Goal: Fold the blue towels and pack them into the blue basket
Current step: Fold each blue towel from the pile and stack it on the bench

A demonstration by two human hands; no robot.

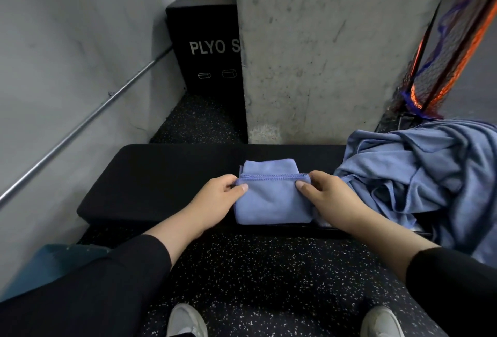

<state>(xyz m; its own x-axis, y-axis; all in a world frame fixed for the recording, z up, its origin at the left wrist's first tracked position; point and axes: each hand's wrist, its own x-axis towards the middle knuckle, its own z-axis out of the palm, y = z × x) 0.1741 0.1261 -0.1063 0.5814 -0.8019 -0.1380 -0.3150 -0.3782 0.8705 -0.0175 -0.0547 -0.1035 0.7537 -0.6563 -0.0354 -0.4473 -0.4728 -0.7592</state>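
A folded blue towel [271,202] lies on the black padded bench [161,175], its stitched hem facing up. My left hand [215,197] pinches the hem's left corner and my right hand [328,197] pinches its right corner. A part of the same towel, or a second fold, shows behind the hem. To the right a heap of crumpled blue towels [425,175] rests on the bench end and hangs over its front. A blue edge at the lower left [51,264], partly hidden by my left sleeve, may be the basket.
A black plyo box [209,41] stands behind the bench next to a concrete pillar [322,54]. A metal handrail [80,124] runs along the left wall. Orange and blue netting [443,62] hangs at the right. My shoes [185,320] stand on speckled rubber floor.
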